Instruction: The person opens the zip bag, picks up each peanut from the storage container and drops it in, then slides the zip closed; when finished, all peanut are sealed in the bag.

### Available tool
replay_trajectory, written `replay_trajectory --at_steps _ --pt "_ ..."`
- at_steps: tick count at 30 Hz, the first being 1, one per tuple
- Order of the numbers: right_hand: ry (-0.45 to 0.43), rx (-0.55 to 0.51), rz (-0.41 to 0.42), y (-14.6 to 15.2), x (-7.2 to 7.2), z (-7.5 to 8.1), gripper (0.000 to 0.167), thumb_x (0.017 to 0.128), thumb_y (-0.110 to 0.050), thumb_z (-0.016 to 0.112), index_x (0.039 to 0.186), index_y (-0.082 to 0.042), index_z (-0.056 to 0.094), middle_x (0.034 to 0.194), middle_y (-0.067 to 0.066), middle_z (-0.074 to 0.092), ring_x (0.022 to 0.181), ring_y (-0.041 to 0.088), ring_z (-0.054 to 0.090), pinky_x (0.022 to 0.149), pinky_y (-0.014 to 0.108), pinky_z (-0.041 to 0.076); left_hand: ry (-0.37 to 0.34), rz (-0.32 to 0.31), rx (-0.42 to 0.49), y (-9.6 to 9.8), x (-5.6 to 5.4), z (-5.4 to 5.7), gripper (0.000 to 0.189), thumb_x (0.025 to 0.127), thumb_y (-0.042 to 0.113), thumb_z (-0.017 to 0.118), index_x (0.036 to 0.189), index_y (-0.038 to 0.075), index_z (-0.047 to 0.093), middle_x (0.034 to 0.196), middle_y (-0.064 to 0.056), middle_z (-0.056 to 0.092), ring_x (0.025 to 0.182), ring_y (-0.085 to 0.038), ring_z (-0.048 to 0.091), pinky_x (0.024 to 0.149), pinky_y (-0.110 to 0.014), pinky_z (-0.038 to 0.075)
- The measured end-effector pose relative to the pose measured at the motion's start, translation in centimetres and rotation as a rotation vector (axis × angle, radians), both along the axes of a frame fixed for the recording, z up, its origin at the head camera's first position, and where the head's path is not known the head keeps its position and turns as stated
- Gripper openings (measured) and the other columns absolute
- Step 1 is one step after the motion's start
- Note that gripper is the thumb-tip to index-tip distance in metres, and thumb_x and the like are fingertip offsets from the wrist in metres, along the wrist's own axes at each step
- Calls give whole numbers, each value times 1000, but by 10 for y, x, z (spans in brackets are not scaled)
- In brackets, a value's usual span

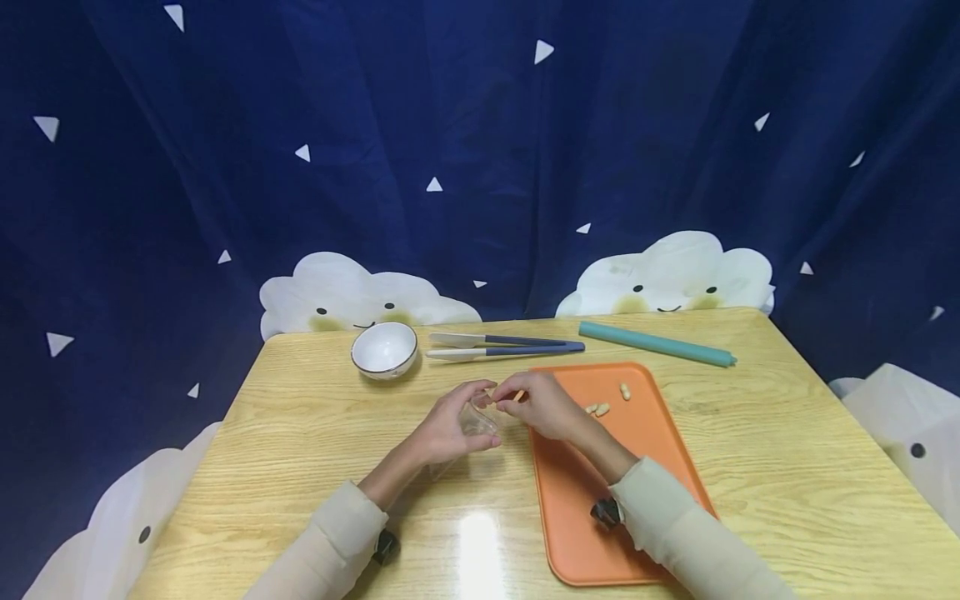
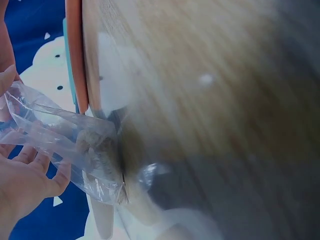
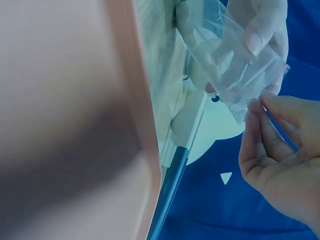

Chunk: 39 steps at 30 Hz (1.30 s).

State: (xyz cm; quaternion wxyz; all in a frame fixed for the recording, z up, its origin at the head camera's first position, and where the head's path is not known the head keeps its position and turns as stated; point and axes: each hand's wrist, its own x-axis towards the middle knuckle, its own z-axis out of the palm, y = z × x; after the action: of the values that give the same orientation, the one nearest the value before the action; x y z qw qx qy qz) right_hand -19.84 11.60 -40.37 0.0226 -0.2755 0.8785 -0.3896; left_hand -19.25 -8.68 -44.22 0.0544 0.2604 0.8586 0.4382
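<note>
Centrally, a thin, crinkled, clear plastic bag (image 1: 480,423) was near the middle of the head view, gripped by the left hand (image 1: 444,429) with curved fingers, while the right hand (image 1: 546,407) pinched its edge, fingertips together. Right of centre, tan peanuts (image 1: 603,409) lay on a smooth, round-cornered orange tray (image 1: 573,525).

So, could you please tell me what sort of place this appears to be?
Probably an indoor tabletop set-up staged for recording: a dark blue curtain patterned with smiling clouds hangs close behind a wood-grain table, and tongs lie near the table's far edge.
</note>
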Motion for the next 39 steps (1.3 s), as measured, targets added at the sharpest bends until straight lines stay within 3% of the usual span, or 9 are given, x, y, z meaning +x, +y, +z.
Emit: replay_trajectory --at_steps 10,17,23,30,36,39 --pt "1 36 -94 33 -8 3 9 86 -12 67 94 -11 73 89 -1 71 84 13 63 73 29 51 -2 -7 9 1 0 0 77 73 27 80 139 13 44 121 -14 61 114 -26 56 102 -52 38" --pt "-35 78 -140 66 -15 -9 8 87 -11 67 92 -10 72 88 1 71 83 14 63 71 28 52 -7 1 6 1 0 0 77 73 28 80 139 15 44 121 -11 61 114 -24 55 102 -52 38" --pt "-158 61 -155 90 -20 -20 12 88 -8 64 97 -1 70 90 10 70 71 24 65 60 34 54 -22 2 10 0 0 1 77 73 28 80 139 18 43 124 -14 60 116 -24 55 103 -53 37" --pt "-111 179 -201 111 -27 -27 8 85 -7 67 91 -5 72 84 3 72 73 12 62 66 27 49 -25 2 7 0 -1 -1 78 74 29 79 140 15 42 124 -14 59 116 -25 54 103 -53 37" --pt "-196 188 -214 115 -30 -31 6 77 -7 75 82 -7 71 74 2 70 59 13 60 59 27 47 -15 -4 9 0 -1 -1 77 74 27 80 140 14 42 124 -14 60 117 -26 55 103 -53 37" --pt "-190 223 -222 115 -32 -34 7 75 -10 77 78 -11 71 69 -1 68 56 10 53 59 26 43 -14 -8 4 0 -2 -1 77 74 27 80 140 14 42 124 -15 59 117 -27 55 102 -53 38"
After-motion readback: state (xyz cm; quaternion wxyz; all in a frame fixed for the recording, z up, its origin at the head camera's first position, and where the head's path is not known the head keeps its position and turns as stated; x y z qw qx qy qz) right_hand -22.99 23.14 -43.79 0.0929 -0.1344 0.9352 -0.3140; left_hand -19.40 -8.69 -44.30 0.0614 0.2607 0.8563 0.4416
